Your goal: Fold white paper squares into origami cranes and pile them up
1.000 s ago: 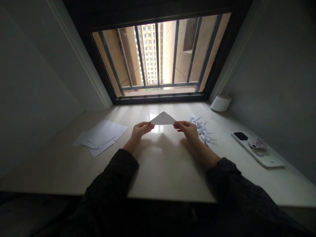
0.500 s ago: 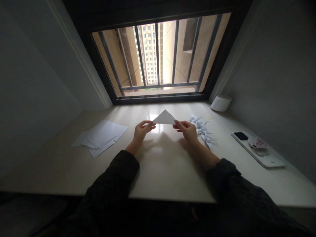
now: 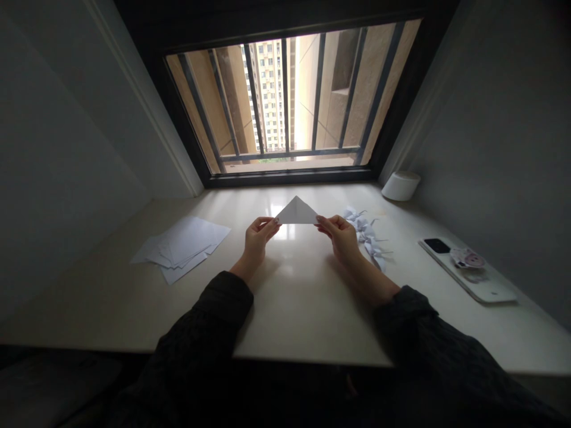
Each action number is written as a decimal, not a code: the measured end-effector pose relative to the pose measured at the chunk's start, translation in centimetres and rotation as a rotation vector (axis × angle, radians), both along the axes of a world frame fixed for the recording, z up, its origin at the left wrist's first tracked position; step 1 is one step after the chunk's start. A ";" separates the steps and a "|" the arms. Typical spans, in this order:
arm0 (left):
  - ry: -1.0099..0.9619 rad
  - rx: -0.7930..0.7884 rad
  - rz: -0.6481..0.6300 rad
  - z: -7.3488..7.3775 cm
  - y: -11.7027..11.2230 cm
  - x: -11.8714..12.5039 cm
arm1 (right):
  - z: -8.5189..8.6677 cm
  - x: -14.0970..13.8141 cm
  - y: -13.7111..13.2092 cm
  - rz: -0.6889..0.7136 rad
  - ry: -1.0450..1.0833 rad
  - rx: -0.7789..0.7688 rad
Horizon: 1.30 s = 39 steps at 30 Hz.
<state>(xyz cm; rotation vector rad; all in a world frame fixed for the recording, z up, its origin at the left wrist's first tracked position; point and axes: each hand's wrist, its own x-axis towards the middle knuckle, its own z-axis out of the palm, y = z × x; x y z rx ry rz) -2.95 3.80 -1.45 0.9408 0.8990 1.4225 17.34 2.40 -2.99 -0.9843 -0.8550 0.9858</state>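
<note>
A white sheet of paper folded into a triangle [image 3: 297, 211] is held up above the pale counter, its point toward the window. My left hand [image 3: 259, 239] pinches its left corner between thumb and fingers. The right corner is gripped the same way by my right hand [image 3: 342, 236]. Just beyond my right hand lie several folded paper cranes [image 3: 366, 233] in a row, partly hidden by that hand and forearm. To the left of my left hand rests a loose stack of white paper sheets [image 3: 190, 244].
A phone [image 3: 466, 270] with a cartoon grip on its back lies at the right of the counter [image 3: 307, 321]. Near the window's right corner stands a white cylindrical object [image 3: 400, 186]. The barred window [image 3: 289, 101] closes off the back, with walls on both sides.
Both hands keep their hold on the folded paper. The triangle has tilted slightly and moved a little to the left, its face now more evenly toward me.
</note>
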 end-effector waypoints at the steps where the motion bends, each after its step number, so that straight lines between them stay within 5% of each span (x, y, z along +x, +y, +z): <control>1: -0.001 -0.002 -0.009 0.0 0.0 -0.1 | 0.0 0.0 0.0 -0.003 -0.002 0.011; 9: 0.122 -0.010 -0.151 1.0 -0.3 -0.4 | 0.9 -0.2 -0.9 0.024 -0.187 0.093; 18: -0.009 -0.015 0.008 -0.3 0.1 0.4 | 0.9 -0.6 -0.8 0.103 -0.103 0.057; 32: 0.119 0.105 0.093 0.8 -1.7 1.5 | 1.0 -1.2 -1.5 0.300 -0.155 0.110; 39: 0.176 0.113 0.067 0.5 -2.3 2.2 | 0.8 -2.1 -1.8 0.145 -0.198 0.089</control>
